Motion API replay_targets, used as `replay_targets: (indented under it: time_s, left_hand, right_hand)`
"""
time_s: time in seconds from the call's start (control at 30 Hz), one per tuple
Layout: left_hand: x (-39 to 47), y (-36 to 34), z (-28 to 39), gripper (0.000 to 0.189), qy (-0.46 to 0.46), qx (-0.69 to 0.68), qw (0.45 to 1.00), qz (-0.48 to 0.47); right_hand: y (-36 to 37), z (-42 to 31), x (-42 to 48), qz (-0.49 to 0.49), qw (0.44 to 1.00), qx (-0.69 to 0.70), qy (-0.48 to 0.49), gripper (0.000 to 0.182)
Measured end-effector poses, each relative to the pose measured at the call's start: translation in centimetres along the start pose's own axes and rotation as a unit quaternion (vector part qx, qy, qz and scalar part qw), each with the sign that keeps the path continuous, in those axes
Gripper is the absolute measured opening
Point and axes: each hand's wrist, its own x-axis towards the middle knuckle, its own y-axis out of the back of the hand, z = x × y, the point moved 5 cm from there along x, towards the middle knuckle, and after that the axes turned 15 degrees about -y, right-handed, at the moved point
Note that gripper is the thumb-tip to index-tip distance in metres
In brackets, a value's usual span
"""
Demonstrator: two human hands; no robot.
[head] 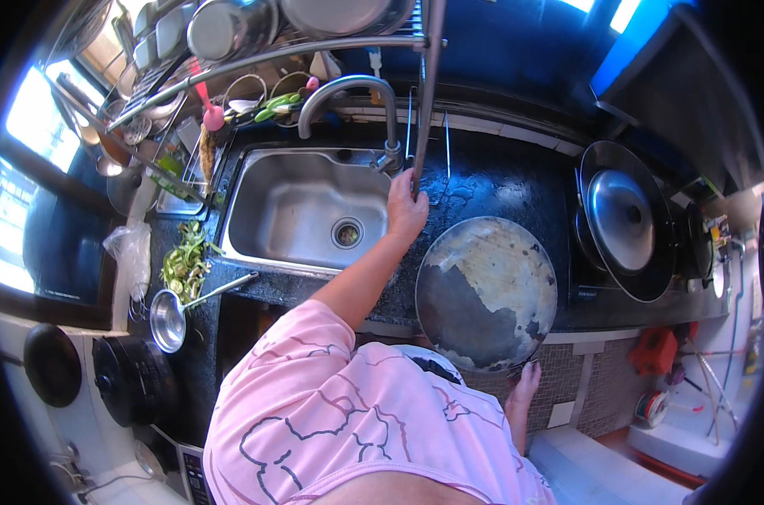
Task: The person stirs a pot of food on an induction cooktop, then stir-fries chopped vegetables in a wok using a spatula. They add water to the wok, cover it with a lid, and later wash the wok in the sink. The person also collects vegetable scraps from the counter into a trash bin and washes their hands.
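Note:
My left hand (pixel 408 205) reaches past the right side of the sink, its fingers around the lower end of a metal rack post (pixel 427 95). Close to that hand stands the curved faucet (pixel 391 117). Low on the right, my right hand (pixel 524 385) grips a large round pan (pixel 486 293) at its near edge. The pan's face is blotched, with dark and pale worn patches, and it covers part of the counter's front edge. A stainless steel sink (pixel 293 214) lies to the left of my left forearm.
Vegetable peelings (pixel 188 262) lie left of the sink, beside a steel ladle (pixel 169 320). A dish rack (pixel 274 47) with pots overhangs the back. On the right, a wok (pixel 656 278) with a metal lid (pixel 623 221) sits on the stove. A black pot (pixel 126 382) stands at left.

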Motion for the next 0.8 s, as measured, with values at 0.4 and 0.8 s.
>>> replay_targets:
  time_s: [0.4, 0.8]
  left_hand:
    - [1.9, -0.2, -1.8, 0.038, -0.008, 0.009, 0.998, -0.062]
    - [3.9, 0.0, -0.6, 0.033, -0.076, 0.034, 0.996, -0.039]
  right_hand:
    - [-0.2, -0.5, 0.7, -0.079, 0.996, 0.017, -0.033, 0.047]
    - [-0.1, -0.9, 2.9, -0.098, 0.995, 0.002, -0.013, 0.040]
